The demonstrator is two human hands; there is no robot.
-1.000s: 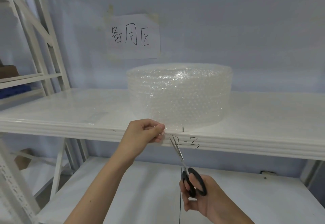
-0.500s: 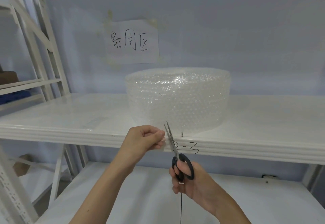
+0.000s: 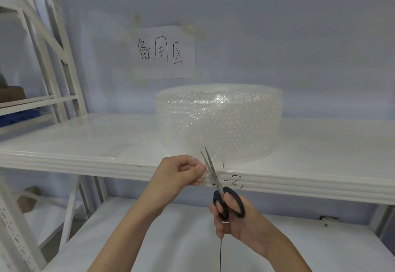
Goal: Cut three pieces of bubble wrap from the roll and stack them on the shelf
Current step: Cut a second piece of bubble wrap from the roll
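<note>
Head view: left hand (image 3: pixel 177 172) pinches bubble wrap (image 3: pixel 218 122); right hand (image 3: pixel 237 218) grips part-open scissors (image 3: pixel 215 177).

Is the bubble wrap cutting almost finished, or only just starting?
Only just starting, it seems. Done: I can't make out any cut pieces on the shelf. In hand: the left hand pinches the loose edge of the bubble wrap roll, and the right hand holds the black-handled scissors with the blades open at that edge. Left: finish this cut, cut more pieces, then stack them on the shelf.
</note>
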